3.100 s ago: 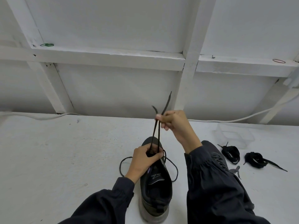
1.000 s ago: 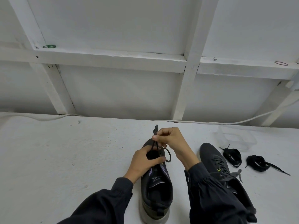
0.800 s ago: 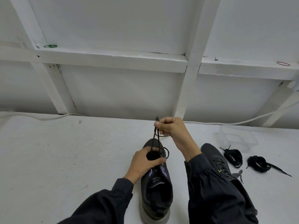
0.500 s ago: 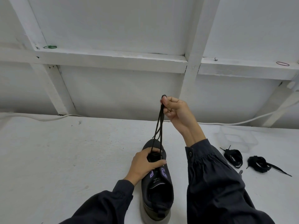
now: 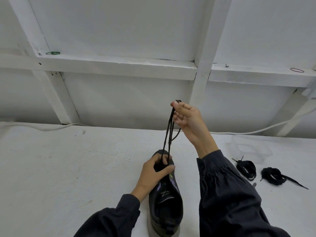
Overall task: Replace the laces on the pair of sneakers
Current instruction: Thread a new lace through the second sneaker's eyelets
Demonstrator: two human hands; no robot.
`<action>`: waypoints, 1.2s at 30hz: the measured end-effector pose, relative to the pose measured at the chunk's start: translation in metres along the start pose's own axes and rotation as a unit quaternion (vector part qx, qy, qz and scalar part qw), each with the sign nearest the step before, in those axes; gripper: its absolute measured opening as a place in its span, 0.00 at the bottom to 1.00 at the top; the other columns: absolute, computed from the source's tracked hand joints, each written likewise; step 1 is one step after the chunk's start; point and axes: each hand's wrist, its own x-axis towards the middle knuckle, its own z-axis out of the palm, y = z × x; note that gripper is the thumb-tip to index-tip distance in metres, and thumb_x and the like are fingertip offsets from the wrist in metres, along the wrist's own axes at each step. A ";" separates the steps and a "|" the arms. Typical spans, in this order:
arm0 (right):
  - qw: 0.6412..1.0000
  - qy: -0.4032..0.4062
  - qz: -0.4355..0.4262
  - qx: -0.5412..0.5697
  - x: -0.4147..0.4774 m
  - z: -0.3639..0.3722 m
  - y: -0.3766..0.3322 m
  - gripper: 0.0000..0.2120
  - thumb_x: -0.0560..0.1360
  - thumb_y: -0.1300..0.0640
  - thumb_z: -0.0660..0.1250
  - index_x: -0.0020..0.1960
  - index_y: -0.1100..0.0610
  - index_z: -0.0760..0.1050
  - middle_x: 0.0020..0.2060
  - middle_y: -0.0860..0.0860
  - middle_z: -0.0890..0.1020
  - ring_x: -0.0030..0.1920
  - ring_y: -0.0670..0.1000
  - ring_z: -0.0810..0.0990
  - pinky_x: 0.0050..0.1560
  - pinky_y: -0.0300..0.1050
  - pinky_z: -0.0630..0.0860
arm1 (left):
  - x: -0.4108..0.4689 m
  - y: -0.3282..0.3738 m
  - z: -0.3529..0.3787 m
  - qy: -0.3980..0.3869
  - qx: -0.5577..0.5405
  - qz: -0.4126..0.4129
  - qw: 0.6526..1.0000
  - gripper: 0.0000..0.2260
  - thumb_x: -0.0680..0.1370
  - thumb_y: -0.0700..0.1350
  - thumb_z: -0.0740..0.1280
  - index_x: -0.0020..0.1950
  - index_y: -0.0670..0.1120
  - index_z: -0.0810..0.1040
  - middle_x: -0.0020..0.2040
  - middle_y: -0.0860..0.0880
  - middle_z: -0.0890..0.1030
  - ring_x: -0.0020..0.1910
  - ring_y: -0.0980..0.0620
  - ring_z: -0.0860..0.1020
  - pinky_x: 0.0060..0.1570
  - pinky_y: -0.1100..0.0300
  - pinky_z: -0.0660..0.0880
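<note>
Right hand (image 5: 186, 117) now higher, pinching the lace (image 5: 168, 134) taut above the sneaker (image 5: 166, 202); left hand (image 5: 153, 171) grips the sneaker's toe on the table (image 5: 68, 168). Old lace looks nearly out.

Two long sleeves, same garment. Cloth is dark navy to charcoal, thin, matte and woven, softly creased all over.

Left sleeve (image 5: 109, 218), lower centre of frame: lies fairly close to the arm and ends in a plain left cuff (image 5: 130, 201), a flat band of the same cloth with a slightly fuzzy edge.

Right sleeve (image 5: 230, 194), lower right of frame: fuller and looser, with broad folds. Fine gathers run up into the right cuff (image 5: 211, 156), a smooth flat band. A small dark button (image 5: 203, 165) sits at that cuff's left edge.

Left hand (image 5: 153, 173) and right hand (image 5: 186, 115) are bare beyond the cuffs. A short thumbnail shows on the right hand.
</note>
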 end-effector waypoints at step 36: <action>0.646 -0.053 0.116 -0.752 0.039 -0.089 0.092 0.22 0.78 0.64 0.58 0.72 0.55 0.67 0.70 0.55 0.68 0.67 0.57 0.69 0.61 0.50 0.70 | 0.083 0.019 -0.011 -0.081 0.429 0.006 0.899 0.16 0.80 0.51 0.63 0.68 0.51 0.74 0.68 0.52 0.75 0.69 0.49 0.69 0.68 0.50 0.64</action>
